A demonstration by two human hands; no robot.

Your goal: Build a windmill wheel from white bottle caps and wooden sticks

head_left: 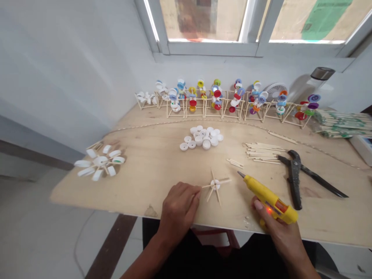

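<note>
Between the fingers and thumb of my left hand [181,205] is the end of one thin wooden stick. That stick belongs to a star-shaped piece, several sticks spreading out from a white bottle cap [215,185] at its centre. My right hand [280,232] is wrapped round a yellow hot glue gun [269,197], which has a red light glowing on its side. The gun's metal nozzle points up and left, apart from the star piece. Just beyond the star lie a few short stick pieces [235,163].
A pile of white caps [203,136] sits mid-table. Pliers [295,178] lie right, beside loose sticks [264,152]. A white cap wheel [101,162] rests at left. Stick frames with coloured cap wheels [216,97] line the back, near a bottle [315,83] and a cord [180,121].
</note>
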